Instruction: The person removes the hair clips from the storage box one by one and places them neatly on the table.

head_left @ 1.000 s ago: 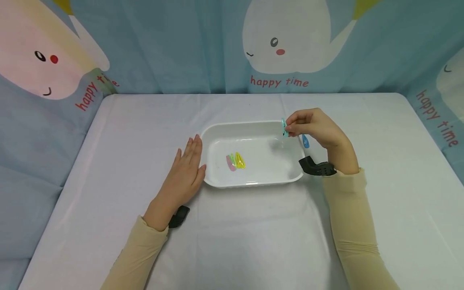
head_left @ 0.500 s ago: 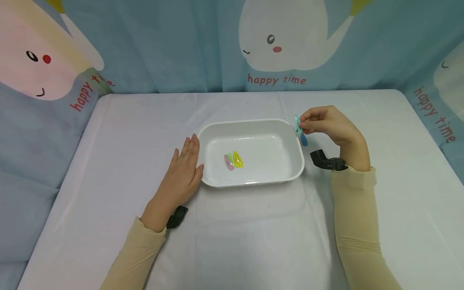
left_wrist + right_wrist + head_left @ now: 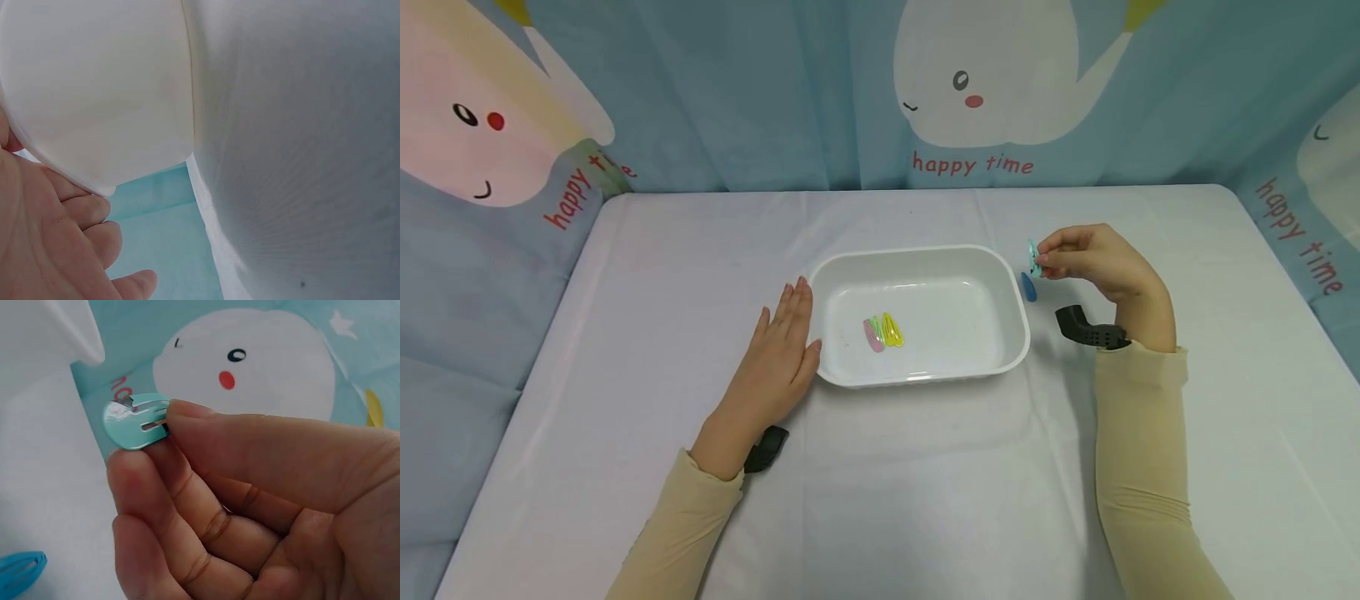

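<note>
My right hand (image 3: 1093, 258) pinches a mint-green snap hair clip (image 3: 134, 422) between thumb and fingers, just right of the white tray (image 3: 925, 379). Below the pinched clip, a blue hair clip (image 3: 1028, 287) lies on the tablecloth beside the tray's right rim; part of it shows in the right wrist view. Inside the tray, left of its middle, a pink hair clip (image 3: 873, 336), a green one and a yellow hair clip (image 3: 892, 330) lie side by side. My left hand (image 3: 771, 358) has its fingers straight and rests against the tray's left rim.
A white cloth (image 3: 917, 492) covers the table. Behind its far edge hangs a blue curtain (image 3: 760, 100) printed with whales and red lettering, which also runs along the left and right sides.
My right hand has carried the mint-green hair clip rightward, from over the tray's right end to outside its rim. The blue clip shows more fully. My left hand stays at the tray.
</note>
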The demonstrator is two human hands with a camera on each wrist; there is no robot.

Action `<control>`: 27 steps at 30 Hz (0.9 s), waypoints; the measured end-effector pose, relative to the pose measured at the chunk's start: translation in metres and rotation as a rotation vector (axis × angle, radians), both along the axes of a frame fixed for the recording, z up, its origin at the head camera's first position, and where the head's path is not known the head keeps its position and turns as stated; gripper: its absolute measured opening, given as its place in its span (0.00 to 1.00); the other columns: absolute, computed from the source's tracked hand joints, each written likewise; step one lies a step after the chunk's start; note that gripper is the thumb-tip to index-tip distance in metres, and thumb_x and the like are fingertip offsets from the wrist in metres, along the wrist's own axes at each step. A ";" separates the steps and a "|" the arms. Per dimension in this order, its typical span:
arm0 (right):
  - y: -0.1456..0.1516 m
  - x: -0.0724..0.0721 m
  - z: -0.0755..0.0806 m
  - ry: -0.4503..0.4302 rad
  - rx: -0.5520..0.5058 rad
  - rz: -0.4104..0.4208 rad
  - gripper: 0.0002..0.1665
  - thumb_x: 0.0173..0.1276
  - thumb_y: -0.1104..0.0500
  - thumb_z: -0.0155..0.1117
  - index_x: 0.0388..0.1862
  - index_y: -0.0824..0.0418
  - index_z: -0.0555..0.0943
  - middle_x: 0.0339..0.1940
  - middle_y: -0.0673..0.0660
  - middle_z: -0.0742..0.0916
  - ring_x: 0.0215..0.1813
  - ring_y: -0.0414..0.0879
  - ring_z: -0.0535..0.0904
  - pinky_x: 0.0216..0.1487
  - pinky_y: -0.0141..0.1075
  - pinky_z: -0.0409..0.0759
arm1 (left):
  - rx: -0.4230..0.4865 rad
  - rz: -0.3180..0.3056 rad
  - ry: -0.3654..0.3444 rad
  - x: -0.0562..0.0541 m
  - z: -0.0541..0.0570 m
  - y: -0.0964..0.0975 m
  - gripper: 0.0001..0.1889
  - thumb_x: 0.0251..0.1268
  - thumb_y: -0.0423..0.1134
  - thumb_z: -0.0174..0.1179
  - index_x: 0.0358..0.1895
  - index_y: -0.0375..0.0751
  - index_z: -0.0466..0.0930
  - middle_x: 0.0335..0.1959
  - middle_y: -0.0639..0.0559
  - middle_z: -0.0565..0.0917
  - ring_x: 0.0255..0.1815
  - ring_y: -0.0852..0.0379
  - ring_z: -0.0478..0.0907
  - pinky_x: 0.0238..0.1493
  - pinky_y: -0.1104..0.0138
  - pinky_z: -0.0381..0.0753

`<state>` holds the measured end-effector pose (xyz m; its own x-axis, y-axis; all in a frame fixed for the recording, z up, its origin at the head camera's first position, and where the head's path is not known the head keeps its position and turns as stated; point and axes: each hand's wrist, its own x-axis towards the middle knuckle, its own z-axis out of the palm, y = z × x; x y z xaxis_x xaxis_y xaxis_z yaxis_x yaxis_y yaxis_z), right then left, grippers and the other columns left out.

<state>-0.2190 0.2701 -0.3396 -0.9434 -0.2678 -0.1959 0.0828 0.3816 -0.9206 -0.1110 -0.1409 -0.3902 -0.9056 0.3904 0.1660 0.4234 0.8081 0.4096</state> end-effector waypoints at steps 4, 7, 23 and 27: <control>0.003 0.000 -0.003 -0.007 -0.002 -0.002 0.04 0.66 0.64 0.61 0.36 0.62 0.82 0.28 0.48 0.86 0.34 0.44 0.82 0.41 0.31 0.79 | 0.003 -0.004 0.003 0.000 -0.001 0.000 0.33 0.73 0.41 0.39 0.74 0.30 0.39 0.76 0.41 0.42 0.76 0.46 0.38 0.69 0.44 0.42; 0.004 0.000 -0.004 -0.014 0.008 -0.011 0.04 0.66 0.63 0.62 0.36 0.62 0.82 0.28 0.48 0.86 0.34 0.44 0.82 0.41 0.31 0.79 | 0.004 -0.006 0.004 0.000 -0.001 0.000 0.33 0.73 0.40 0.40 0.74 0.30 0.39 0.76 0.41 0.42 0.75 0.45 0.39 0.69 0.44 0.42; 0.010 -0.005 -0.017 -0.054 0.118 -0.043 0.06 0.65 0.63 0.63 0.36 0.66 0.83 0.27 0.48 0.85 0.32 0.39 0.81 0.39 0.30 0.80 | 0.009 -0.005 0.004 -0.002 -0.001 0.000 0.33 0.74 0.41 0.39 0.74 0.30 0.38 0.76 0.41 0.42 0.76 0.46 0.38 0.69 0.44 0.42; 0.012 -0.007 -0.021 -0.075 0.133 -0.043 0.06 0.65 0.64 0.62 0.36 0.67 0.83 0.27 0.47 0.85 0.31 0.38 0.80 0.38 0.31 0.80 | 0.009 -0.002 0.003 -0.001 -0.001 0.000 0.33 0.73 0.41 0.39 0.74 0.31 0.38 0.76 0.41 0.42 0.76 0.47 0.37 0.69 0.43 0.42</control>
